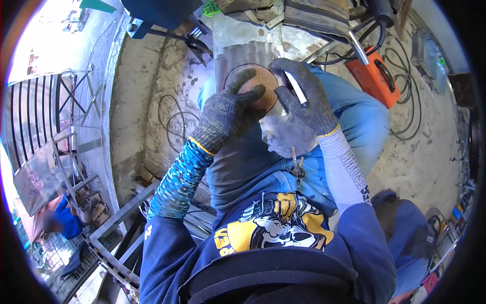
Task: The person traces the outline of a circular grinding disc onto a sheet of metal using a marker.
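My left hand [228,109], in a dark knitted glove, presses a round brown disc [260,83] with a mesh-like texture, thumb and fingers spread over its face. The disc lies on a grey metal sheet [235,55] above my lap. Just right of the disc, my gloved right hand [306,96] is closed around a white marker [296,87]. An irregular pale grey piece [288,134] sits below the disc over my thighs; its upper edge is partly hidden.
An orange machine [374,76] stands on the floor at right, with black cables [405,96] coiled beside it. A dark canvas bag [316,20] is at the far end. Metal frames [119,238] stand at left. Another person's legs [405,238] show at lower right.
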A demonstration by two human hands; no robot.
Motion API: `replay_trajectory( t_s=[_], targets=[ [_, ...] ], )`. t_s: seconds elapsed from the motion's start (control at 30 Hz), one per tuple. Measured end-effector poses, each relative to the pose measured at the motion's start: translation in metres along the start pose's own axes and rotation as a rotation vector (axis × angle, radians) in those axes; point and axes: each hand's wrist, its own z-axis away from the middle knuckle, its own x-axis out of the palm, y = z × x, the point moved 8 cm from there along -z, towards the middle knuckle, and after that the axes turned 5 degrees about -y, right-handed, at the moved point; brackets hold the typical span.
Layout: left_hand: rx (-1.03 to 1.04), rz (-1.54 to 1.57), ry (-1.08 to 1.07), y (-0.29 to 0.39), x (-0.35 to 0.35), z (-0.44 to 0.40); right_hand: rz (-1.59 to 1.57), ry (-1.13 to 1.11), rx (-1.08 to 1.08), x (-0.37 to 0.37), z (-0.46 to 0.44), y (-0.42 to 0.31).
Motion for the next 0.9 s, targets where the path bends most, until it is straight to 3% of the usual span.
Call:
replay_trajectory(
  t_s=[0.27, 0.9],
  targets=[
    [-0.112, 0.034, -0.148, -0.003, 0.002, -0.004, -0.184, 0.007, 0.057, 0.005, 0.002, 0.012],
    [-0.041, -0.016, -0.100, 0.009, -0.006, -0.003, -0.226, -0.025, 0.067, 0.005, 0.001, 0.010]
  ],
)
